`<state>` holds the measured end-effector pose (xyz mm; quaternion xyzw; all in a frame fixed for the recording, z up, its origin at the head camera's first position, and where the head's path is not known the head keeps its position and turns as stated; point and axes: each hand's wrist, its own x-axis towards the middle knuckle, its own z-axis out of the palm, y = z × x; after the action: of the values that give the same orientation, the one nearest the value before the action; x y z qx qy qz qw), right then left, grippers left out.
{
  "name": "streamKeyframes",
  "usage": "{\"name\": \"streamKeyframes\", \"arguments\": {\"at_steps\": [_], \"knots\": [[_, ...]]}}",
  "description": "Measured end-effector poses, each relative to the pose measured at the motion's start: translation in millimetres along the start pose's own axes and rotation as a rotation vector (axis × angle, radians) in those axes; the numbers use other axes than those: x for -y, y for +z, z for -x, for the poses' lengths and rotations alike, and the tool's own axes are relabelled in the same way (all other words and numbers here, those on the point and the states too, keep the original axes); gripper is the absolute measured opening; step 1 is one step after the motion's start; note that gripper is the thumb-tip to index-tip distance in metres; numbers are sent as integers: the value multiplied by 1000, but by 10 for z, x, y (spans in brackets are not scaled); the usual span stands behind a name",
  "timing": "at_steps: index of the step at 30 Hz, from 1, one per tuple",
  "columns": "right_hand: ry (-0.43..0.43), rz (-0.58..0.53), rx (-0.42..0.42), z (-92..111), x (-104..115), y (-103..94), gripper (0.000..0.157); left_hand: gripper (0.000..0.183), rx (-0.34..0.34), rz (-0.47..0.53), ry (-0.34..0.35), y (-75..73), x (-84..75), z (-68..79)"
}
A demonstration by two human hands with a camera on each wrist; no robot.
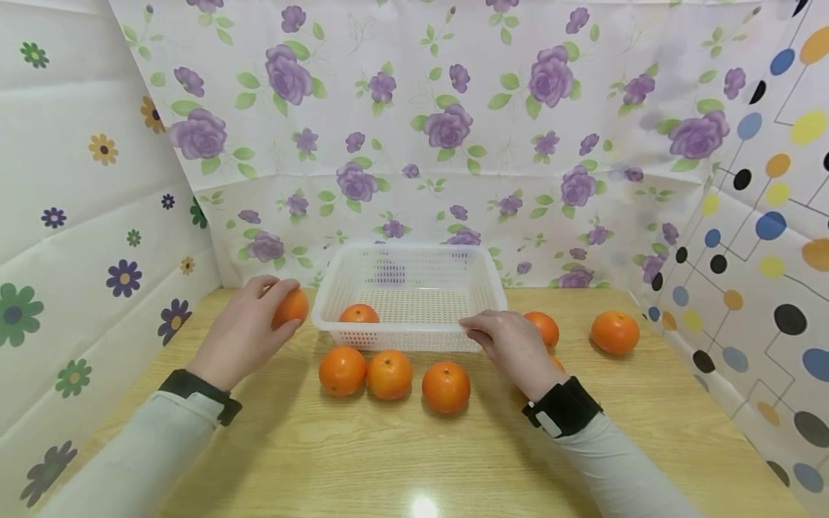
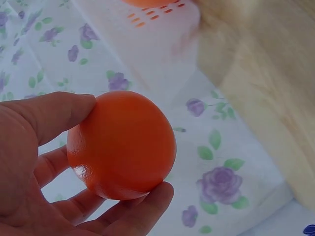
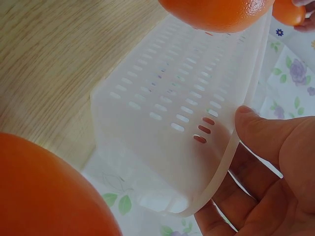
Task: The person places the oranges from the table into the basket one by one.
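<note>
My left hand [image 1: 249, 324] grips an orange [image 2: 123, 145] between thumb and fingers, just left of the white plastic basket [image 1: 414, 327]. In the left wrist view the thumb lies on one side of the fruit and the fingers curl under the other. My right hand [image 1: 514, 349] pinches the basket's rim near its front right corner. The right wrist view shows the thumb [image 3: 251, 120] on one side of that rim and fingers on the other. Inside the basket, at its front left, sits one orange [image 1: 359, 314].
Three oranges stand in front of the basket, among them a right-hand one [image 1: 446, 387]. Beside my right hand is another orange [image 1: 544, 328], with one partly hidden below it. Farther right lies a lone orange [image 1: 615, 332]. Flowered cloth [image 1: 414, 144] hangs behind the wooden table [image 1: 363, 460].
</note>
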<state>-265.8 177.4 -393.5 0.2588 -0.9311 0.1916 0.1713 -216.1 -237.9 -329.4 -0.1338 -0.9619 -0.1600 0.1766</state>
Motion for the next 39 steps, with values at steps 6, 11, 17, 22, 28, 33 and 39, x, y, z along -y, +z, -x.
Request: {"name": "streamKeyframes", "arguments": {"at_steps": [6, 11, 17, 22, 28, 33, 39], "knots": [[1, -2, -1, 1, 0, -6, 27, 57, -22, 0, 27, -54, -116, -102], [1, -3, -2, 8, -1, -5, 27, 57, -21, -4, 42, -79, -223, -186], [0, -7, -11, 15, -9, 2, 27, 58, -8, -12, 64, -59, -330, -295], [-9, -10, -23, 12, -13, 2, 27, 58, 7, -11, 75, -35, -411, -374], [-15, -13, -28, 12, -14, 3, 26, 58, 37, -3, 85, 19, -531, -463], [-15, -13, -24, 14, -7, 2, 26, 59, 46, -10, 98, 83, -600, -537], [-9, -12, -21, 11, 3, -3, 27, 57, 45, -1, 132, 149, -694, -623]]}}
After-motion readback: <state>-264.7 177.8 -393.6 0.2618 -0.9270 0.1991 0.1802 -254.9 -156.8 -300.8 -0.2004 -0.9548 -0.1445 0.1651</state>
